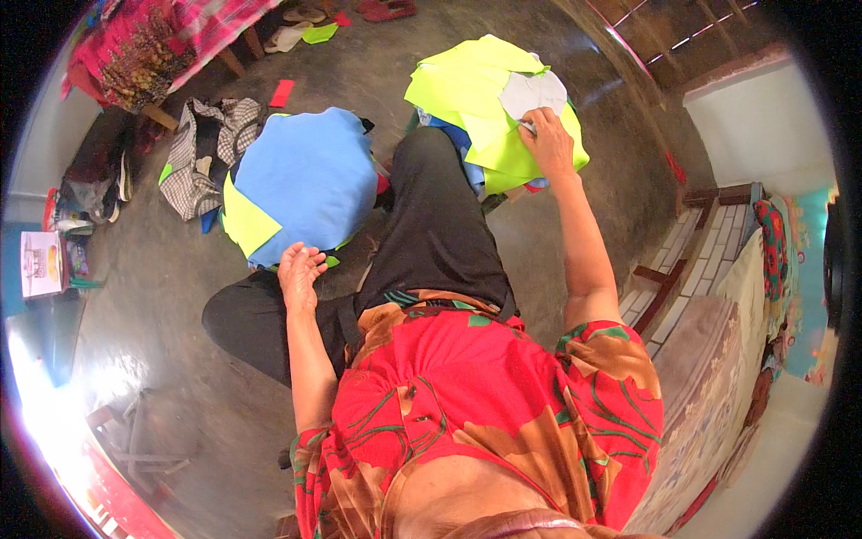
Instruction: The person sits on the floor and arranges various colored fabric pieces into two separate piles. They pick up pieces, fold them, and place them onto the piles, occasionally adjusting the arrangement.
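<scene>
On the right, a pile of neon-yellow cloth pieces (476, 76) lies beyond my raised knee, with blue fabric showing beneath. A white flat piece (532, 92), cloth or paper, rests on top. My right hand (549, 142) bends over its near edge, fingers pinched on it. To the left sits a second pile topped by a light-blue cloth (310, 171). A neon-yellow cloth piece (247, 225) sticks out at that pile's side. My left hand (301, 268) is by the pile's near edge, fingers loosely curled and apart, with nothing visible in them.
Checked cloth (202, 153) lies on the floor beside the left pile, near a small red scrap (282, 93). A pink-covered piece of furniture (206, 31) stands at the upper left. Shoes (285, 36) lie beyond. Wooden slatted furniture (678, 260) is at the right.
</scene>
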{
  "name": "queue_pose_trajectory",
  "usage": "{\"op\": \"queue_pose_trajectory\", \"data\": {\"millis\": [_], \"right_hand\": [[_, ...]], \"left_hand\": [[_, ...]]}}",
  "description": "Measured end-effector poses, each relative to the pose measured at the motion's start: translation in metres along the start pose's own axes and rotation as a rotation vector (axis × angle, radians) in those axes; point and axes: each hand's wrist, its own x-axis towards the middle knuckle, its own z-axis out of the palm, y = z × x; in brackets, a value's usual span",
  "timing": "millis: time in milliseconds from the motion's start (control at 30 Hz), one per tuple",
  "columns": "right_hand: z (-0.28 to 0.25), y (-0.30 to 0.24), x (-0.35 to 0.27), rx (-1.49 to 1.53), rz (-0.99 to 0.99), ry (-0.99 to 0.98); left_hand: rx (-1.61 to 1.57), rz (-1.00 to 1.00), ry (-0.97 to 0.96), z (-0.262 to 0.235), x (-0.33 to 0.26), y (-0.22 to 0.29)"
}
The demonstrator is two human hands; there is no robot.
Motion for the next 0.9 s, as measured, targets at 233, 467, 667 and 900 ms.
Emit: {"op": "queue_pose_trajectory", "data": {"millis": [233, 467, 667, 900], "right_hand": [[0.013, 0.011, 0.002, -0.092, -0.068, 0.076], [0.011, 0.036, 0.012, 0.09, 0.101, 0.163], [-0.044, 0.036, 0.042, 0.372, 0.364, 0.154], [-0.106, -0.02, 0.068, 1.419, 0.481, 0.055]], "left_hand": [[0.007, 0.005, -0.004, 0.001, -0.001, 0.001], [0.022, -0.001, 0.012, 0.002, 0.001, 0.0], [0.009, -0.003, -0.001, 0.001, 0.002, 0.0], [0.026, 0.012, -0.004, 0.003, -0.001, 0.004]]}}
